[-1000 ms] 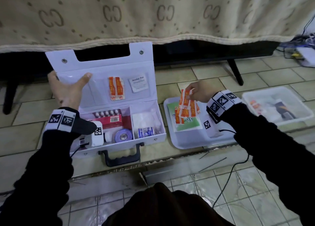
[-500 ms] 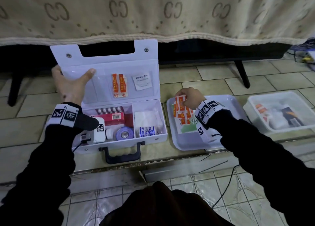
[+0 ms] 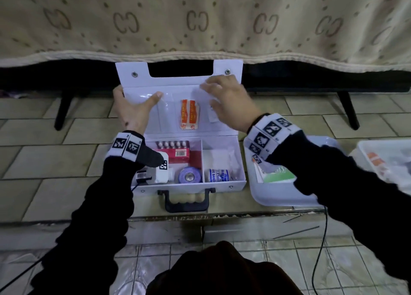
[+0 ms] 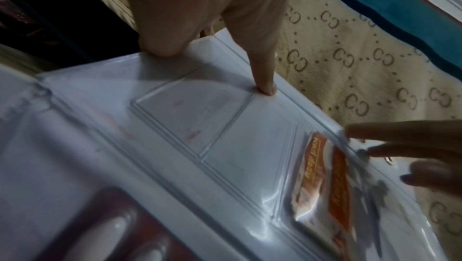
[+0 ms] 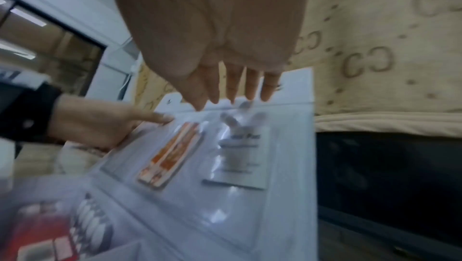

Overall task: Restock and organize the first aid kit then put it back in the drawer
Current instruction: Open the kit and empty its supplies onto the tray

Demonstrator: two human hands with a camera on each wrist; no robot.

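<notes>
Restock partly done; white plastic first aid kit case [image 3: 178, 181] open on the tiled floor.
Left hand [image 3: 133, 112] pinches the lid's left edge; orange plaster strips [image 3: 189, 114] are pocketed; right hand [image 3: 229, 101], fingers spread, rests on the lid; white tray [image 3: 282, 197] holds supplies. Closing, drawer remain.

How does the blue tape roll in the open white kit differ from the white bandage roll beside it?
The blue tape roll shows its round end and central hole; the white bandage roll lies on its side, showing printed blue lettering. The tape roll sits in the left compartment, the bandage roll in the right. Both rest at the front.
</notes>
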